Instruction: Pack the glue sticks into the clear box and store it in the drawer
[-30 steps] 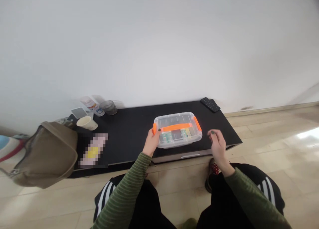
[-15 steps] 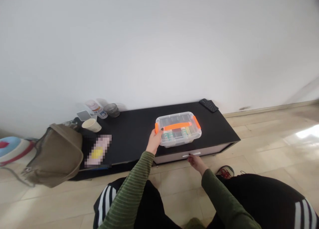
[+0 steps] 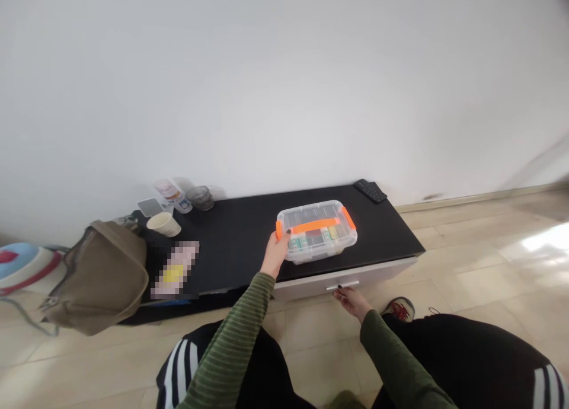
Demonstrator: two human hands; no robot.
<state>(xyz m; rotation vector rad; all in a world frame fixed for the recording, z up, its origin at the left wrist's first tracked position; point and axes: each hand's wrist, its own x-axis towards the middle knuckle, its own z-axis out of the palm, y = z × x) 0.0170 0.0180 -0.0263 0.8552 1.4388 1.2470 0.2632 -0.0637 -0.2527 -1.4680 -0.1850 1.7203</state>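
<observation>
A clear plastic storage box point(image 3: 313, 238) with an orange carry handle and orange end latches stands on top of the low black cabinet point(image 3: 240, 231). Small green, white and yellow packs show through its lid. My left hand point(image 3: 276, 252) grips the box at its left end, thumb on the lid near the handle; its other fingers are partly hidden. Lower down, my right hand point(image 3: 353, 301) has its fingers hooked on the silver handle point(image 3: 352, 284) of a pale drawer point(image 3: 386, 271), which stands slightly out from the cabinet. The inside of the drawer is hidden.
On the cabinet's left are a brown bag point(image 3: 104, 272), a paper cup point(image 3: 163, 224), a spray can point(image 3: 173, 195), a dark glass bowl point(image 3: 201, 198) and a blurred-out pink item point(image 3: 175, 269). A black keyboard-like object point(image 3: 370, 191) lies back right. My knees flank the drawer; a shoe point(image 3: 400, 308) is close by.
The drawer has come out a little toward me, with my right hand on its handle. My left hand stays on the box, which has barely shifted in view.
</observation>
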